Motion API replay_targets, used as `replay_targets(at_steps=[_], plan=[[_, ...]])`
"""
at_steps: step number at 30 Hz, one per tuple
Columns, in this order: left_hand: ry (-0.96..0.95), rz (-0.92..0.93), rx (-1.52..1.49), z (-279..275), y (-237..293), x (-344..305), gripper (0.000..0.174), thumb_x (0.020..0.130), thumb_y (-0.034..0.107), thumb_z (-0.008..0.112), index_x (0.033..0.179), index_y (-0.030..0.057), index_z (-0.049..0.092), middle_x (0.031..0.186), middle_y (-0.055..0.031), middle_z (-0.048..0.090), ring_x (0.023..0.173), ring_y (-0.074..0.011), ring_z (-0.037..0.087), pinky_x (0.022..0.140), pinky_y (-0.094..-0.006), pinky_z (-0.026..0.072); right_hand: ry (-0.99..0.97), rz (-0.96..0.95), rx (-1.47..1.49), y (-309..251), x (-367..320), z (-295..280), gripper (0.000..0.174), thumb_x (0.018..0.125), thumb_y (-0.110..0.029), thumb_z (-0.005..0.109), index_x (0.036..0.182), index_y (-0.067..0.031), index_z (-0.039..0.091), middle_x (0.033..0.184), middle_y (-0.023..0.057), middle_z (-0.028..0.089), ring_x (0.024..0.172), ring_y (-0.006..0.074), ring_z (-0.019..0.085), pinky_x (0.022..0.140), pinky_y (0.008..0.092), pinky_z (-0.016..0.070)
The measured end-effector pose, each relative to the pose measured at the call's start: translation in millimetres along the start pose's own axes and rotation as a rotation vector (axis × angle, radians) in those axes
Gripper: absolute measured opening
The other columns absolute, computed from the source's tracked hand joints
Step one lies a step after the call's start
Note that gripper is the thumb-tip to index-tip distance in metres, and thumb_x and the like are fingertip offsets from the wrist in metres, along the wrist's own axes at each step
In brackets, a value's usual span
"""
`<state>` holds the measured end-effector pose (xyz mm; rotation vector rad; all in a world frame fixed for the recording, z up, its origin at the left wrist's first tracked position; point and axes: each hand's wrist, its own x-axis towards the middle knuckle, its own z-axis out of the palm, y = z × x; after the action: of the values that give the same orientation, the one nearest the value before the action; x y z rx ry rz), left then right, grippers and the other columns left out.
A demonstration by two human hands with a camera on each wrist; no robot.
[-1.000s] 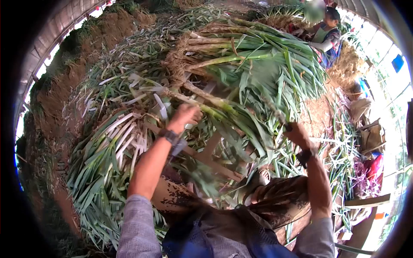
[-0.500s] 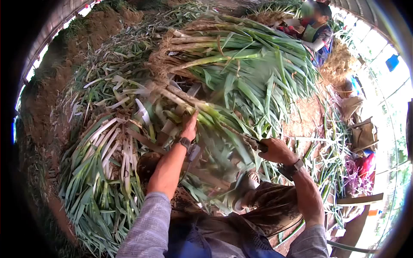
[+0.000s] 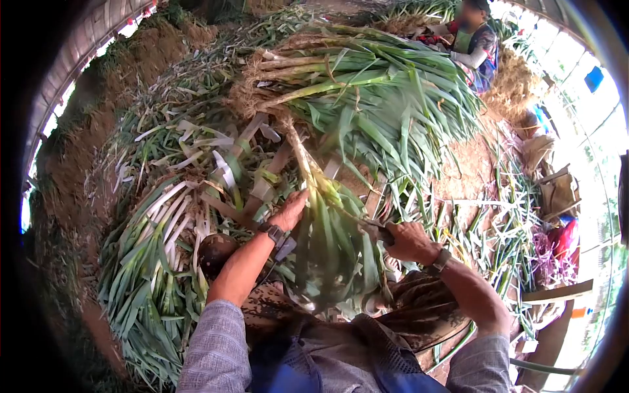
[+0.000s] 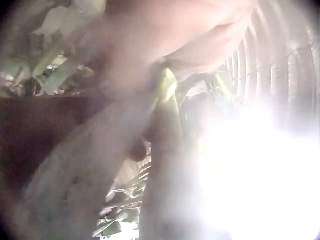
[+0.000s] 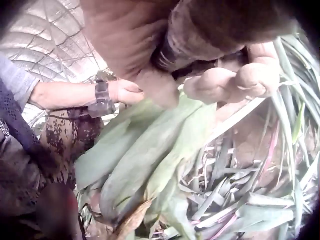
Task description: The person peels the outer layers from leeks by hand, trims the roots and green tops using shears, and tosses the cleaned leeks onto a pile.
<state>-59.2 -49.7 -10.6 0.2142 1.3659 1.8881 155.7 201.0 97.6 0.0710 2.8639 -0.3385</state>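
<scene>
Fingers of my left hand (image 3: 289,211) curl round a leek (image 3: 300,154) where its pale stem meets the leaves. Its roots point away from me and its leaves hang toward my lap. My right hand (image 3: 409,241) grips the dark handle (image 3: 385,234) of a thin-bladed tool, whose blade reaches left across the leaves. In the right wrist view, curled fingers (image 5: 230,82) hold the handle above broad leaves (image 5: 145,155), with the left hand (image 5: 125,92) beyond. Blur and glare cover much of the left wrist view, where the left hand (image 4: 175,40) is close up.
A large leek pile (image 3: 393,105) lies ahead, its roots to the left. More leeks (image 3: 151,262) lie on the left, and cut leaves (image 3: 481,223) are strewn on the right. At the back right is another person (image 3: 477,49). A wooden board (image 3: 557,292) lies at right.
The leek has swung from a slant to nearly lengthwise, its leaves now toward my lap. My left hand has moved down and slightly right; the right hand has shifted slightly down with the tool.
</scene>
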Motion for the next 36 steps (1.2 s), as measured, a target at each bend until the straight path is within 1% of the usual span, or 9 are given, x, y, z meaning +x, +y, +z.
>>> replay_targets(at_steps=[5, 14, 20, 23, 26, 28, 31, 34, 36], plan=[[0.207, -0.118, 0.392, -1, 7, -1, 0.037, 0.098, 0.038, 0.054, 0.106, 0.0031, 0.063, 0.095, -0.0044, 0.059, 0.087, -0.0151, 0.053, 0.076, -0.0346, 0.044, 0.022, -0.002, 0.022, -17, 13, 4, 0.028, 0.082, -0.03, 0.06, 0.095, -0.0054, 0.062, 0.072, 0.0177, 0.064, 0.069, 0.0388, 0.062, 0.062, 0.0498, 0.0449], [0.304, -0.053, 0.435, -25, -11, 5, 0.039, 0.095, 0.037, 0.059, 0.101, -0.0006, 0.063, 0.093, -0.0043, 0.058, 0.088, -0.0151, 0.049, 0.078, -0.0359, 0.0414, -0.062, -0.066, 0.111, -38, 43, -21, 0.028, 0.077, -0.03, 0.064, 0.088, -0.0048, 0.064, 0.076, 0.0166, 0.066, 0.075, 0.0374, 0.065, 0.069, 0.0481, 0.0507], [0.287, -0.002, 0.378, -21, 1, -3, 0.022, 0.087, 0.014, 0.055, 0.097, -0.0034, 0.064, 0.091, -0.0087, 0.061, 0.08, -0.0201, 0.054, 0.074, -0.0375, 0.0432, -0.095, -0.094, 0.126, -28, 46, -19, 0.028, 0.075, -0.029, 0.064, 0.086, -0.0036, 0.063, 0.076, 0.0183, 0.065, 0.076, 0.0384, 0.064, 0.07, 0.0484, 0.0497], [0.542, 0.236, 1.236, -6, 13, -8, 0.039, 0.082, 0.014, 0.061, 0.115, -0.0047, 0.053, 0.099, -0.0239, 0.062, 0.092, -0.0427, 0.061, 0.079, -0.05, 0.0479, -0.106, -0.093, 0.108, -22, 42, -12, 0.027, 0.075, -0.029, 0.063, 0.086, -0.0035, 0.063, 0.076, 0.0185, 0.065, 0.075, 0.0381, 0.064, 0.069, 0.0485, 0.0493], [0.616, 0.578, 1.469, -19, 18, -4, 0.046, 0.082, 0.018, 0.063, 0.12, -0.001, 0.047, 0.11, -0.0241, 0.062, 0.095, -0.0432, 0.061, 0.078, -0.0506, 0.0496, -0.139, -0.109, 0.106, -15, 39, -8, 0.025, 0.076, -0.027, 0.061, 0.085, -0.0044, 0.064, 0.075, 0.018, 0.065, 0.075, 0.0373, 0.064, 0.07, 0.0481, 0.0492], [0.613, 0.593, 1.357, -16, 15, -1, 0.033, 0.084, 0.017, 0.063, 0.109, -0.001, 0.054, 0.103, -0.0244, 0.064, 0.091, -0.0437, 0.061, 0.076, -0.0507, 0.0495, -0.089, -0.105, 0.069, -13, 35, -5, 0.024, 0.076, -0.026, 0.061, 0.085, -0.0047, 0.064, 0.076, 0.0176, 0.065, 0.076, 0.0368, 0.065, 0.071, 0.0476, 0.0493], [0.487, 0.294, 1.265, -35, 1, 18, 0.024, 0.088, 0.02, 0.063, 0.098, -0.0019, 0.059, 0.081, -0.0161, 0.063, 0.082, -0.0393, 0.062, 0.073, -0.0487, 0.0493, -0.161, -0.045, 0.091, -14, 35, -7, 0.024, 0.076, -0.026, 0.061, 0.086, -0.0046, 0.064, 0.078, 0.0176, 0.066, 0.078, 0.0366, 0.065, 0.071, 0.0476, 0.0494], [0.464, 0.234, 0.975, -55, -8, 40, 0.023, 0.088, 0.024, 0.066, 0.089, 0.0016, 0.063, 0.066, -0.0059, 0.058, 0.067, -0.0257, 0.062, 0.058, -0.0424, 0.0487, -0.099, -0.126, 0.11, -18, 33, -10, 0.022, 0.077, -0.025, 0.061, 0.087, -0.005, 0.064, 0.076, 0.0172, 0.065, 0.075, 0.0372, 0.065, 0.069, 0.0482, 0.0493], [0.367, -0.046, 0.423, -30, 20, 14, 0.024, 0.086, 0.03, 0.07, 0.086, 0.0071, 0.066, 0.072, -0.0043, 0.063, 0.055, -0.0161, 0.058, 0.041, -0.0313, 0.0401, -0.086, -0.127, 0.124, -22, 34, -16, 0.022, 0.077, -0.024, 0.06, 0.088, -0.0051, 0.064, 0.075, 0.0171, 0.065, 0.073, 0.0378, 0.064, 0.067, 0.0487, 0.0492]])
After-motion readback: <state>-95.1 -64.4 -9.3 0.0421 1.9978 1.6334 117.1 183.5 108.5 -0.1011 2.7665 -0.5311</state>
